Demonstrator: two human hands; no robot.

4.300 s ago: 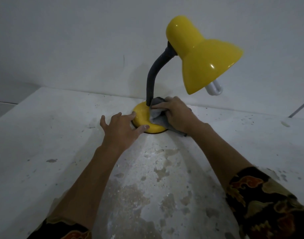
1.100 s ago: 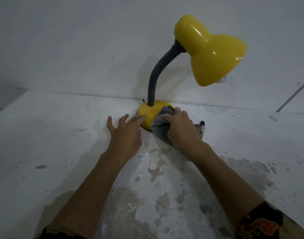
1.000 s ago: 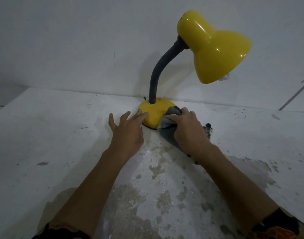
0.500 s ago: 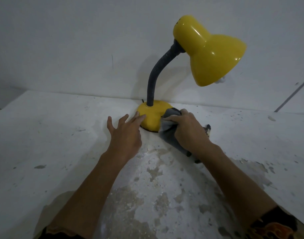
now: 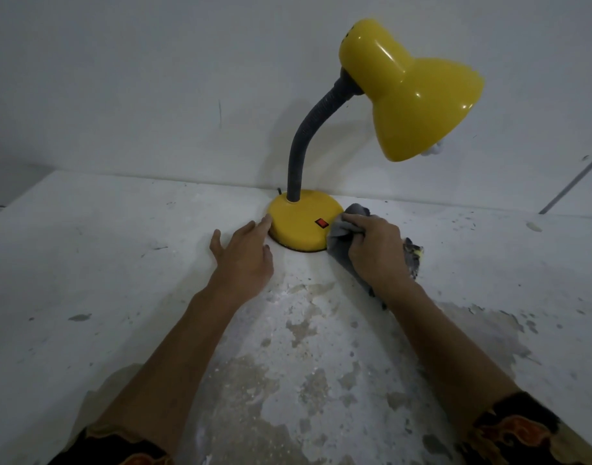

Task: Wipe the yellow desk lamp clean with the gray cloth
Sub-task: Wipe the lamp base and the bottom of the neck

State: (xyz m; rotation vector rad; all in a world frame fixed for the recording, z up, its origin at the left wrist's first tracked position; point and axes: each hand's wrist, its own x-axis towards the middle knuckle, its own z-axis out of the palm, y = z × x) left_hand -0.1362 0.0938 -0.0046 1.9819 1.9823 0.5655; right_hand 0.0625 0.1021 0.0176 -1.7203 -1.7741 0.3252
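Note:
The yellow desk lamp (image 5: 409,95) stands against the wall on a round yellow base (image 5: 299,223) with a red switch, joined to its shade by a dark flexible neck. My right hand (image 5: 376,250) grips the bunched gray cloth (image 5: 343,229) against the base's right side. My left hand (image 5: 242,256) lies flat on the surface with straight fingers, its fingertips touching the base's left edge. Part of the cloth is hidden under my right hand.
The white painted surface (image 5: 103,263) is worn, with patches of flaked paint near me. A white wall rises right behind the lamp. A thin gray line (image 5: 569,182) slants down the wall at the far right.
My right hand has drawn the cloth rightward off the front of the base, uncovering the red switch. My left hand has stayed at the base's left edge.

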